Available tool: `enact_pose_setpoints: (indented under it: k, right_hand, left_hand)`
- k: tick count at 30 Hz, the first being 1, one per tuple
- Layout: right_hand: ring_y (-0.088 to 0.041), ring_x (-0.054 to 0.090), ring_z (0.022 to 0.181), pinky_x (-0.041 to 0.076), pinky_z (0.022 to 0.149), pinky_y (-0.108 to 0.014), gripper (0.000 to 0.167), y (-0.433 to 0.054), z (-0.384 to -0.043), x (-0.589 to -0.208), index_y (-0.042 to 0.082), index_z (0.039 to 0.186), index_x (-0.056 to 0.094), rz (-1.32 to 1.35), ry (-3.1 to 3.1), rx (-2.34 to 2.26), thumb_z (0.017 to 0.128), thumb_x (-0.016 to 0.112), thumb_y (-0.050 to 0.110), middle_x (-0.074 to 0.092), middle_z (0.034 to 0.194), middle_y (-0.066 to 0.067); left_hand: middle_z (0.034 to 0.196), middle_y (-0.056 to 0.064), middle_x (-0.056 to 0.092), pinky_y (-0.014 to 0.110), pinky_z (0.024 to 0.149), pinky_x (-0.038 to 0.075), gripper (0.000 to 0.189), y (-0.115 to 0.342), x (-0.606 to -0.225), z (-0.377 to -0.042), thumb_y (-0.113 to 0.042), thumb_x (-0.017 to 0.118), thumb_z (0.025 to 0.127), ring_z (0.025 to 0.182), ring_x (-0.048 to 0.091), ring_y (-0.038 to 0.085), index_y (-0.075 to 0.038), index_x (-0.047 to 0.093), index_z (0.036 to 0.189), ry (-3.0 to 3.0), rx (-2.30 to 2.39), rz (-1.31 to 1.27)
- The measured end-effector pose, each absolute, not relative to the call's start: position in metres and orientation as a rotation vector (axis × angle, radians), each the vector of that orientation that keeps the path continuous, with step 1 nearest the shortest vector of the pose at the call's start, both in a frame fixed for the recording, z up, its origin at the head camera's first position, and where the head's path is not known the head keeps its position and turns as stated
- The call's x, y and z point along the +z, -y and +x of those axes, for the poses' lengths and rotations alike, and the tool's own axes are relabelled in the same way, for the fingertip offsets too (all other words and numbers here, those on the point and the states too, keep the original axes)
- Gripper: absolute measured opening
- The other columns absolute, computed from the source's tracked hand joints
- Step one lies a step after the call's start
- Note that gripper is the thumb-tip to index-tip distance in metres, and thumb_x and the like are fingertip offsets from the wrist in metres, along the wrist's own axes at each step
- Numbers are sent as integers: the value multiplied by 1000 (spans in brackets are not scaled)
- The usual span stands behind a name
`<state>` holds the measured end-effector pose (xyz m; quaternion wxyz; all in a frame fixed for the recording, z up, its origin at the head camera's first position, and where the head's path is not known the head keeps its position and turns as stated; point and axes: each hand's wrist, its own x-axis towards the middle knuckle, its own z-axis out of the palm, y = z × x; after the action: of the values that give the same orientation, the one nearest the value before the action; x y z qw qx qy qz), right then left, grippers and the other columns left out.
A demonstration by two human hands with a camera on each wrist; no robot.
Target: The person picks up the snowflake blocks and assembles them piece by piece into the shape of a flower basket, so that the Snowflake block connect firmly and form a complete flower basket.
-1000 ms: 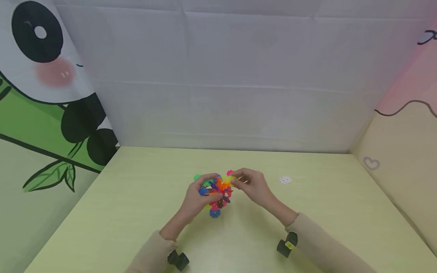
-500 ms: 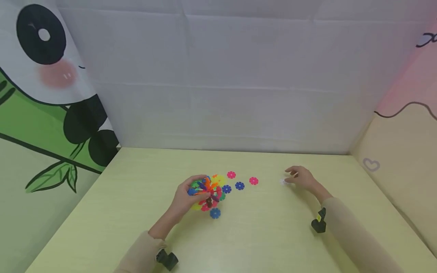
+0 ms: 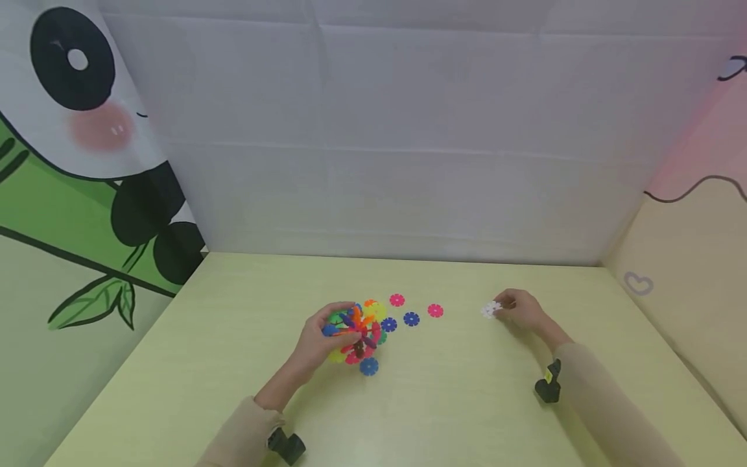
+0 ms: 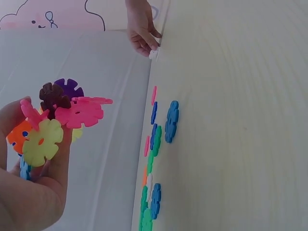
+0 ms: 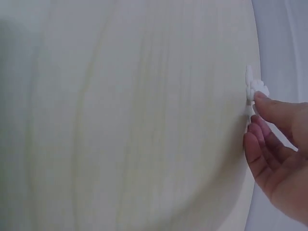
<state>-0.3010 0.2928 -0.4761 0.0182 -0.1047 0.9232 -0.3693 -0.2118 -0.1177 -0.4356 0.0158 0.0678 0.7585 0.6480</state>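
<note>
My left hand (image 3: 315, 337) grips a cluster of interlocked plastic snowflake discs (image 4: 79, 113) in pink, yellow, orange, purple and brown, raised above the table. Its fingers curl round the cluster's left side and hide part of it. Over to the right, my right hand (image 3: 522, 309) pinches a white snowflake disc (image 5: 259, 89), low at the tabletop. Another white piece (image 5: 249, 77) shows right behind that disc in the right wrist view. The thumb covers the lower part of the pinched disc.
Loose discs lie on the pale table (image 3: 455, 389): two pink, one of them a pink disc (image 3: 435, 311), several blue, among them a blue disc (image 3: 369, 366) in front, and green ones (image 4: 157, 139). A grey-white cloth wall (image 3: 408, 194) stands behind.
My right hand has left the cluster, moved right to the white pieces and taken hold of one. My left hand has shifted slightly left with the cluster, uncovering loose discs.
</note>
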Motion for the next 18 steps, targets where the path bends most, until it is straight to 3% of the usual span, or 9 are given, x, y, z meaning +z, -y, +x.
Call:
enact_pose_setpoints:
  k: [5,8,13,18]
  right_hand:
    - [-30,60,82,53,68,-34,17,-286,-300,-473,-13,100,60,-396,-2841,-1310,87,64,-2,62,89,-16]
    - [-31,64,77,56,64,-34,17,-268,-291,-461,-15,101,59,-455,-2752,-1513,88,63,-6,63,89,-18]
    - [-34,66,77,56,67,-37,18,-216,-261,-429,-14,103,59,-508,-2630,-1790,87,63,-7,63,90,-19]
    - [-29,68,76,56,67,-30,19,-173,-228,-403,-11,104,61,-536,-2555,-1954,86,66,-5,63,87,-15]
  left_hand:
    - [119,11,57,36,87,50,44,111,-434,-211,-3,72,84,107,56,28,-6,59,126,-2288,2071,226]
    - [119,11,56,35,87,50,44,103,-431,-211,-5,71,84,108,55,29,-6,58,126,-2244,2095,241]
    - [123,13,50,33,85,51,45,88,-428,-211,-5,69,86,108,54,30,-6,55,129,-2134,2157,276]
    - [129,15,46,32,84,51,47,79,-429,-212,-6,65,88,106,57,28,-6,50,133,-2023,2224,283]
